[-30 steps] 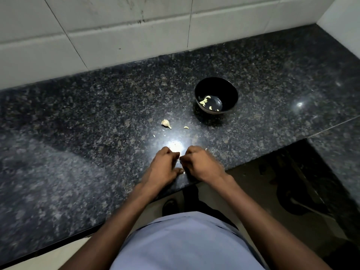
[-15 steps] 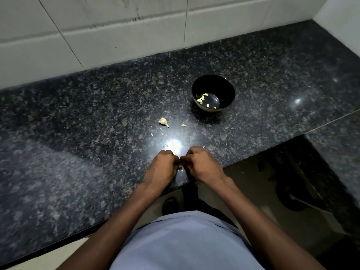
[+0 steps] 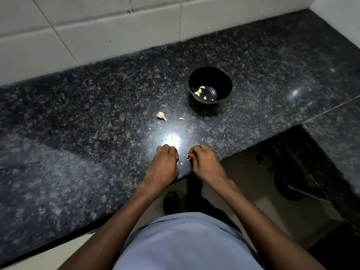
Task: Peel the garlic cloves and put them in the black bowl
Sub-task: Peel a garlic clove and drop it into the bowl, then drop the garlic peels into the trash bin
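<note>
The black bowl [image 3: 210, 84] stands on the dark granite counter [image 3: 78, 152], with a few peeled garlic cloves [image 3: 198, 92] in its bottom. An unpeeled garlic clove [image 3: 161, 115] lies left of the bowl, and a small pale piece [image 3: 181, 118] lies beside it. Both hands rest at the counter's front edge, a small gap between them. My right hand [image 3: 204, 162] pinches a small white garlic piece [image 3: 188, 157] at its fingertips. My left hand [image 3: 164, 164] has its fingers curled under; nothing shows in it.
A white tiled wall [image 3: 116, 32] backs the counter. Small white skin flakes [image 3: 181, 163] lie between the hands. A bright light reflection sits just beyond the knuckles. The counter steps away at the right, with floor and dark objects below.
The hands, pressed together fingertip to fingertip before, have pulled apart sideways. A white bit now shows at the right fingertips.
</note>
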